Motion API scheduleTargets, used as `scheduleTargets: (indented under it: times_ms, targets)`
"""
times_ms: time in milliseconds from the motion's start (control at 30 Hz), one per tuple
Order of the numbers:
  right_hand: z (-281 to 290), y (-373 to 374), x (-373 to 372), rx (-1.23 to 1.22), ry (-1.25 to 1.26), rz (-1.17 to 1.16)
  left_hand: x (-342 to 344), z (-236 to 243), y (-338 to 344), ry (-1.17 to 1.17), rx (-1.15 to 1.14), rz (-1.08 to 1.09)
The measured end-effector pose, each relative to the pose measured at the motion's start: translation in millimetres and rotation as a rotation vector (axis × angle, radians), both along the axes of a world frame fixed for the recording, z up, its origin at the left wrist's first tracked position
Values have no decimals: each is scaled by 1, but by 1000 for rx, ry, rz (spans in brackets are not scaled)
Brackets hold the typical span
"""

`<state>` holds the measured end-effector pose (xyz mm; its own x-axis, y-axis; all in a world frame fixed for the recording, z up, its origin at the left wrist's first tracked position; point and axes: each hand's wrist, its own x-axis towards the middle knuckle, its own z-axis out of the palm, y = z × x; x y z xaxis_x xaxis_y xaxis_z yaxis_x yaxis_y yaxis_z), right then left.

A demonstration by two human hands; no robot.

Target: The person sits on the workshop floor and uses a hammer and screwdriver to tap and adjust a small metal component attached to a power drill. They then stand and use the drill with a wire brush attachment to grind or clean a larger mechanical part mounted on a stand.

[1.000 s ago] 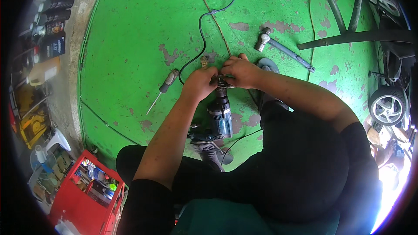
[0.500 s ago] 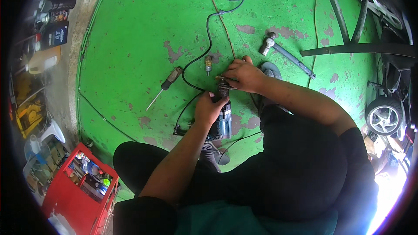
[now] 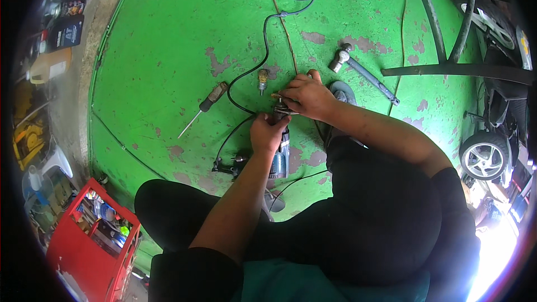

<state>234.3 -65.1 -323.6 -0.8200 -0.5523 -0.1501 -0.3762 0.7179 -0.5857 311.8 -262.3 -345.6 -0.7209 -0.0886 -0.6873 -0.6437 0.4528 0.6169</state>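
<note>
The power tool (image 3: pixel 281 162), blue-bodied, lies on the green floor (image 3: pixel 168 45) between the person's feet. The left hand (image 3: pixel 266 134) curls its fingers around the tool's neck; the right hand (image 3: pixel 307 98) pinches a dark metal part (image 3: pixel 282 109) at its front end, fingertips partly hidden. Sound handling would keep the left grip firm and the part squarely in line with the neck. Beyond lie a screwdriver (image 3: pixel 205 105), a short metal piece (image 3: pixel 263 80) and a hammer (image 3: pixel 358 71). Compared with one second earlier, the left hand sits nearer the body, exposing the short piece fully.
</note>
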Motion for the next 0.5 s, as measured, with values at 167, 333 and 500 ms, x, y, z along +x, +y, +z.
scheduleTargets:
  times_ms: [167, 333, 500]
  targets:
    - [1, -2, 0, 1, -5, 8, -3, -2, -3, -33, 75, -52]
    - [-3, 0, 0, 18, -24, 7, 2, 1, 11, 199, 1, 27]
    - [0, -1, 2, 28, -4, 1, -6, -5, -8, -64, 61, -91]
